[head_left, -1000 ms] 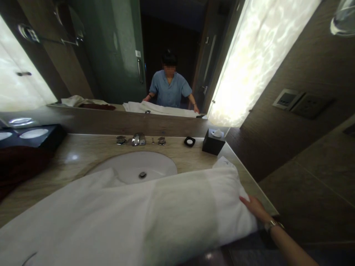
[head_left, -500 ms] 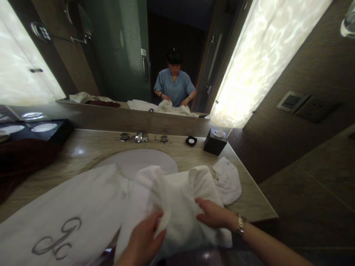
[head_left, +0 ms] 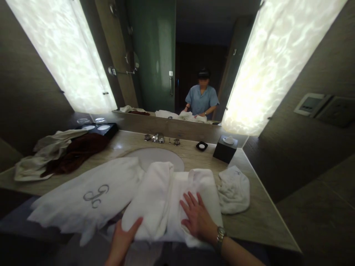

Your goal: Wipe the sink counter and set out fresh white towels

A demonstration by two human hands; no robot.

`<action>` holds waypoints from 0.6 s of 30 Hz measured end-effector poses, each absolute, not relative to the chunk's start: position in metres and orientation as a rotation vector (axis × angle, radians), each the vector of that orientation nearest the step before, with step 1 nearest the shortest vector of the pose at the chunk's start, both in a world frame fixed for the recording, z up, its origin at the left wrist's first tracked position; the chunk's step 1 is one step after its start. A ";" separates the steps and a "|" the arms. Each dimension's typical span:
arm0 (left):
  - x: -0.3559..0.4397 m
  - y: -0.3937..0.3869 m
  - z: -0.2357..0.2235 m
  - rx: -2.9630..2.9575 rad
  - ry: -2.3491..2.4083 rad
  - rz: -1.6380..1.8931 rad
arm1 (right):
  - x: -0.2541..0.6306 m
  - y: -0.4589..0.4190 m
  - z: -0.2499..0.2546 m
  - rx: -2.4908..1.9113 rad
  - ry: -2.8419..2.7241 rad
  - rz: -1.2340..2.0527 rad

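A thick white towel (head_left: 149,199) lies partly folded across the counter's front, its two side flaps turned in toward the middle. My left hand (head_left: 122,236) holds the lower left corner of it, thumb on top and the other fingers partly hidden at the edge. On the right flap my right hand (head_left: 196,218) rests flat with fingers spread, a metal watch on the wrist. Left of this towel is another white towel (head_left: 116,181) with grey embroidered letters, hanging over the counter's front edge. A crumpled small white cloth (head_left: 234,190) sits just right of the folded one.
Behind the towels is an oval sink (head_left: 163,157) with a chrome faucet (head_left: 158,138). A black tissue box (head_left: 225,149) and a small black dish (head_left: 202,146) stand at the back right. Brown cloth (head_left: 80,151) and off-white cloth (head_left: 46,155) are heaped at the left.
The right flap now lies flatter, and my right hand has gone from grasping it to lying flat on it. My left hand has moved down to the towel's lower left corner. The view has shifted left.
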State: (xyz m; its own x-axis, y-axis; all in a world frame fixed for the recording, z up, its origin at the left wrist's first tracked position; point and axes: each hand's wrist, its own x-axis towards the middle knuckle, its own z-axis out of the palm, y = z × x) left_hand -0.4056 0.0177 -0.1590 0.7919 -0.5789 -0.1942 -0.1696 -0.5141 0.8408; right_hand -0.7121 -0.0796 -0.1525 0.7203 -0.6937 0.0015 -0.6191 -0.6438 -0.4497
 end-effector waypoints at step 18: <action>-0.659 -0.015 -0.108 1.003 -2.683 0.359 | -0.793 -0.173 -0.074 -2.314 1.341 -1.141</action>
State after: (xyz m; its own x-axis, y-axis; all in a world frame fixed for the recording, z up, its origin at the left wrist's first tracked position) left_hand -0.6590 -0.0147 -0.1082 -0.7299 -0.6043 0.3194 -0.6671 0.7318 -0.1398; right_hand -0.7927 -0.1729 -0.0736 0.2769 -0.8147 0.5094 -0.6330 -0.5536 -0.5412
